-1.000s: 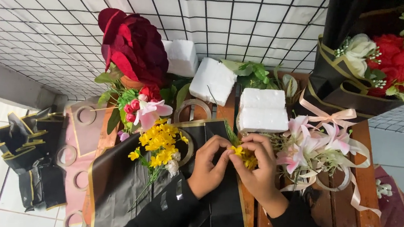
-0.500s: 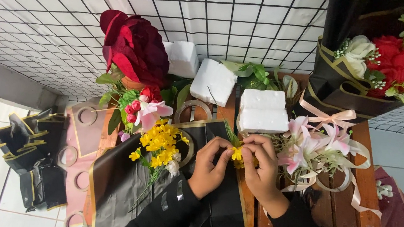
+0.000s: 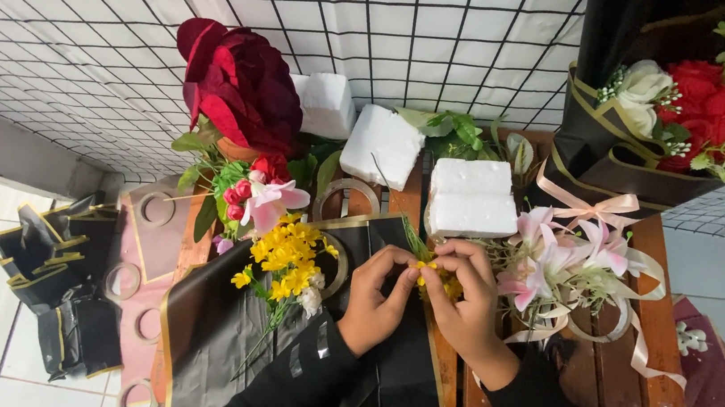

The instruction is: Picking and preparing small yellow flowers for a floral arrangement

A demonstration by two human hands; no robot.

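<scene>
Bright, even, diffuse light fills the head view, with no single source visible. Shadows are soft and short, the deepest lying under the black wrapping paper (image 3: 275, 347) in the lower centre. The white foam blocks (image 3: 470, 201) near the middle are close to overexposed, their surface detail washed out. The glossy paper carries faint grey sheen rather than hard glare. The grid lines on the white cloth (image 3: 85, 22) bow and slant toward the upper left, showing wide-angle distortion. Focus is fairly sharp throughout; both sleeves at the bottom edge are dark and featureless.
</scene>
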